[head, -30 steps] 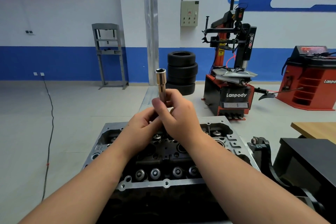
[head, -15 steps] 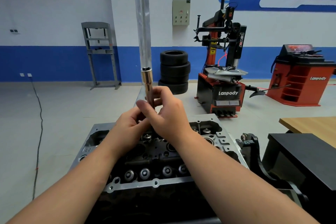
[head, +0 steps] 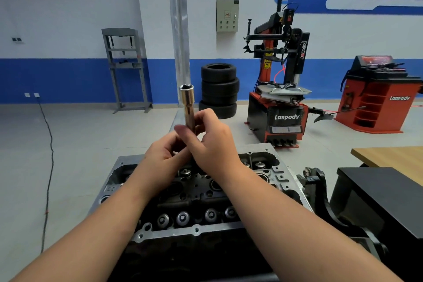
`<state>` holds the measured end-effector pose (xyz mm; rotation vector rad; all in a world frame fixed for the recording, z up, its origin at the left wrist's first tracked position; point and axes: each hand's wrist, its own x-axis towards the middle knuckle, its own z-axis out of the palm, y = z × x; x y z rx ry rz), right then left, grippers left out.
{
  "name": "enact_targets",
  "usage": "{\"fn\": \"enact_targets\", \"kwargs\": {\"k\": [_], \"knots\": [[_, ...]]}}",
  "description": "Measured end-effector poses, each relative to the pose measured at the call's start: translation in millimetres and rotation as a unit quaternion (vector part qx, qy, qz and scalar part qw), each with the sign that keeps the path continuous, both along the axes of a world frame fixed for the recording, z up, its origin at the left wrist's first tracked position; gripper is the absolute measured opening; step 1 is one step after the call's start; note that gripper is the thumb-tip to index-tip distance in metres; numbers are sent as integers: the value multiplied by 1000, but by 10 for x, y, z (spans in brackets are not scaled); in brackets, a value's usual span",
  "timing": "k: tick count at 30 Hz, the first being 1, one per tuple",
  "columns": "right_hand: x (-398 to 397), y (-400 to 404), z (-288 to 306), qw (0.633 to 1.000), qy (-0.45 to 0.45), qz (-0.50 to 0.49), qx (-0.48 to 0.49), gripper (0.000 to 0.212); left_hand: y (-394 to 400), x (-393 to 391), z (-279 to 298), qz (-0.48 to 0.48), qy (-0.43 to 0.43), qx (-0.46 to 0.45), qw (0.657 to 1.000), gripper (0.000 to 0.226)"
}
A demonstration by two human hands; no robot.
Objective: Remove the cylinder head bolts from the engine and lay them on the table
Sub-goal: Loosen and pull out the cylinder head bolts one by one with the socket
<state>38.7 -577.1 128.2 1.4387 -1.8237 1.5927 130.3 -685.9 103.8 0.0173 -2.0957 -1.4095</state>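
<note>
A long chrome socket [head: 188, 103] stands upright above the engine, its open hex end up. My right hand [head: 212, 142] grips its lower part with thumb and fingers curled round it. My left hand [head: 163, 158] holds the tool just below, its fingers wrapped round a part that both hands hide. Under my forearms lies the grey cylinder head [head: 196, 190] with valve springs and round bolt wells. No loose bolt is visible.
A wooden table [head: 393, 158] stands at the right, with a black block [head: 384, 192] and a black bracket [head: 313, 181] beside the engine. Farther back are stacked tyres [head: 218, 89], a red and black tyre changer [head: 279, 89], an orange wheel balancer [head: 377, 96] and a cable [head: 49, 155] on the floor.
Both hands stay clasped on the socket over the engine. The view swung a little right, then partly back, and the socket sits slightly lower in my hands than a second ago.
</note>
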Motion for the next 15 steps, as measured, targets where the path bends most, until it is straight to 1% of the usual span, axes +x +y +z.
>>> {"fn": "enact_targets", "kwargs": {"k": [3, 6, 8, 10, 13, 15], "knots": [[2, 1, -7, 1000, 1, 4, -12, 16, 12, 9, 0, -24, -6, 3, 1000, 27], [3, -4, -10, 1000, -10, 18, 21, 21, 14, 11, -5, -34, -25, 2, 999, 29], [13, -3, -7, 999, -3, 22, 28, 23, 6, 8, 1, -21, -23, -5, 1000, 25], [11, -2, -6, 1000, 11, 18, 15, 20, 12, 11, 11, -11, -12, -12, 1000, 20], [5, 3, -2, 1000, 20, -9, -11, 21, 31, 14, 21, -13, 2, -5, 1000, 22], [6, 4, -5, 1000, 19, -6, -23, 20, 29, 12, 21, -16, 0, 4, 1000, 19]]}}
